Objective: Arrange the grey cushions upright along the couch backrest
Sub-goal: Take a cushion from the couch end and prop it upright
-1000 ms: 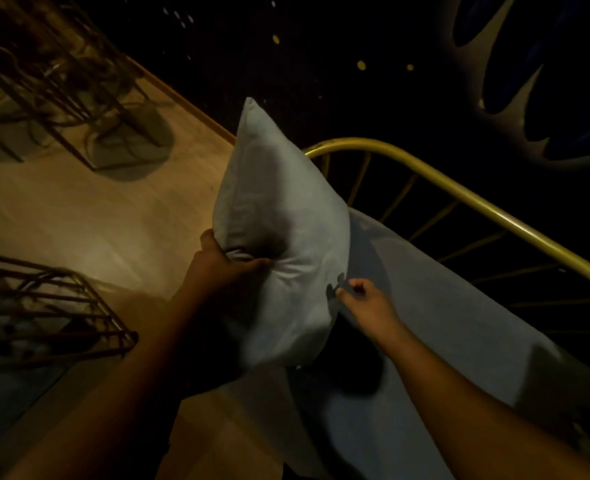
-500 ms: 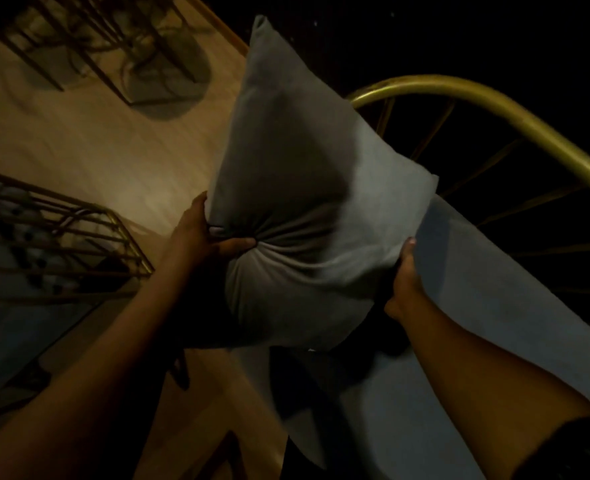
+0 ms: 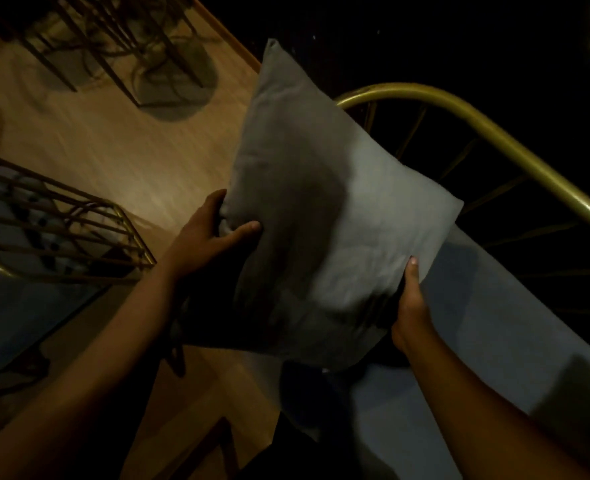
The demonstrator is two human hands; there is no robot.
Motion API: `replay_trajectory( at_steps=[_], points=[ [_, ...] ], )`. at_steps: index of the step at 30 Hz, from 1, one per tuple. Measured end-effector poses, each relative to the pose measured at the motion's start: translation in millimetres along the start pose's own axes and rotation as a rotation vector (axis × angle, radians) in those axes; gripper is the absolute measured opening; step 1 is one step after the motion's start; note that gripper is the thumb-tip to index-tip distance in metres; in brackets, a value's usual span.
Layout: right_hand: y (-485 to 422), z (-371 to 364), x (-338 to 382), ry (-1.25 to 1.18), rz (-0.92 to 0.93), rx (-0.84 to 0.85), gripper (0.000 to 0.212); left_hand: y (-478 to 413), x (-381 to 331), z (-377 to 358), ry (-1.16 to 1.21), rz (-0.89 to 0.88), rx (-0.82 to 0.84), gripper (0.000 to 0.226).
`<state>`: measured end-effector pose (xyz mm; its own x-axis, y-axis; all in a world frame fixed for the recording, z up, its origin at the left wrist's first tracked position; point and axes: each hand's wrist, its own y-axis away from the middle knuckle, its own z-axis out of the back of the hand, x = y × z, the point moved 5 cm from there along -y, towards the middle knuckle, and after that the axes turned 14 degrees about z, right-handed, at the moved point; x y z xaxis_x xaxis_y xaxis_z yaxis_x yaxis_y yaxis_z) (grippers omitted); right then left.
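head view | grey cushion (image 3: pixel 324 216) being held above the couch seat (image 3: pixel 515 341), in front of the brass backrest rail (image 3: pixel 494 140) | standing on a corner, long diagonal running bottom to upper left | left hand (image 3: pixel 205 239) pinching its left edge | right hand (image 3: pixel 412 303) gripping its lower right edge

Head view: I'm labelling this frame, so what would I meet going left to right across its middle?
Gold wire chair frame → left hand → grey cushion → right hand → gold couch backrest rail.
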<state>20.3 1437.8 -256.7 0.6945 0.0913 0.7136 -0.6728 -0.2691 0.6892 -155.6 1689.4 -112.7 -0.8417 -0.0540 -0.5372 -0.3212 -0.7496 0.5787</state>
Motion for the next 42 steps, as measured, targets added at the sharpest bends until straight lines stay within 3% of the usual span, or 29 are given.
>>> replay_trajectory(
  at_steps=[5,8,12,15,19,23,27,30,34,39,42],
  points=[
    [57.4,61.9,-28.0,0.115,0.115,-0.138,0.096,10.5,2.4,-31.1,-0.215,-0.033,-0.020,0.108],
    [84.5,85.4,-54.8,0.172,0.174,-0.243,0.082,9.1,6.9,-58.4,-0.221,0.132,0.066,0.101],
    [106.7,77.3,-77.5,0.120,0.190,-0.272,0.056,-6.6,13.9,-81.8,-0.198,0.117,0.118,0.103],
    [110.1,59.9,-107.1,0.063,0.085,-0.195,0.089,-26.6,32.3,-84.2,-0.155,0.160,0.093,0.109],
    [91.3,40.3,-109.4,0.221,0.111,-0.131,0.074,-45.3,64.7,-99.5,-0.146,0.195,0.188,0.116],
    [63.1,20.1,-105.7,0.529,0.130,-0.088,0.115,-38.5,80.6,-129.3,-0.449,0.232,0.100,0.111],
    [47.6,39.0,-102.9,0.636,0.084,-0.170,0.125,-46.8,84.0,-137.9,-0.426,0.147,0.044,0.113],
    [45.3,48.5,-92.9,0.730,0.111,-0.189,0.114,-53.6,82.4,-134.3,-0.446,0.141,0.048,0.108],
    [47.5,51.8,-82.6,0.771,0.111,-0.176,0.119,-50.4,75.7,-136.0,-0.444,0.161,0.025,0.102],
    [55.9,60.3,-52.9,0.621,0.220,-0.131,0.114,-15.7,54.1,-138.4,-0.446,0.040,-0.012,0.075],
    [67.2,78.8,-27.2,0.550,0.243,-0.100,0.091,13.8,35.3,-145.9,-0.274,-0.038,0.105,0.066]
  ],
)
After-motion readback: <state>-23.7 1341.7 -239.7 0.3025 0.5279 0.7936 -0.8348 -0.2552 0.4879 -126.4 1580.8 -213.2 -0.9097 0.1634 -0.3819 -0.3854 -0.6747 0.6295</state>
